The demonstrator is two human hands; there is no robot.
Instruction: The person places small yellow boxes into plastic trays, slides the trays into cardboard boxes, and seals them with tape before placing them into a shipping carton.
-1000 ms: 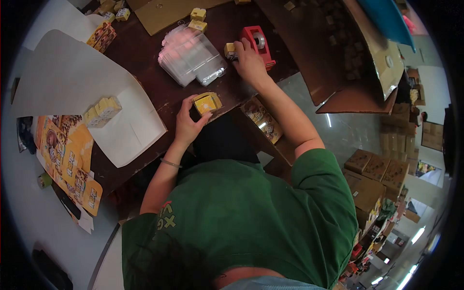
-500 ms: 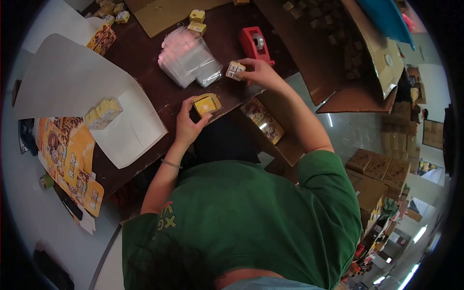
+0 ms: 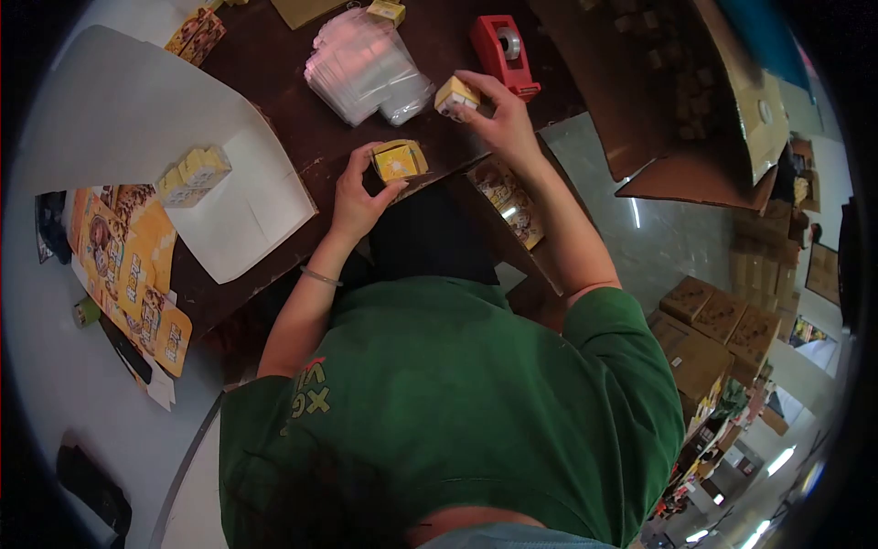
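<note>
Near the table's front edge, my left hand [image 3: 359, 197] holds a small yellow carton [image 3: 400, 162] between thumb and fingers; its top looks open. To the right and a little higher, my right hand [image 3: 501, 114] grips a small yellow and white block [image 3: 456, 95] by its sides, apart from the carton. A stack of clear plastic bags [image 3: 357, 69] lies on the dark table behind the carton. The red tape dispenser [image 3: 501, 57] stands just behind my right hand. A yellow box [image 3: 386, 11] touches the far end of the bags.
A white open carton [image 3: 265, 203] at the left holds a wrapped group of yellow and white blocks [image 3: 195, 177]. Printed orange sheets [image 3: 128, 265] lie beyond it. A large cardboard box [image 3: 700, 178] with many small blocks stands at the right, and a lower box [image 3: 503, 203] sits below the table edge.
The view has shifted, moving the table items up in the picture. My right hand has turned the block, showing more of its yellow side, and is farther from the carton. My left hand still holds the carton.
</note>
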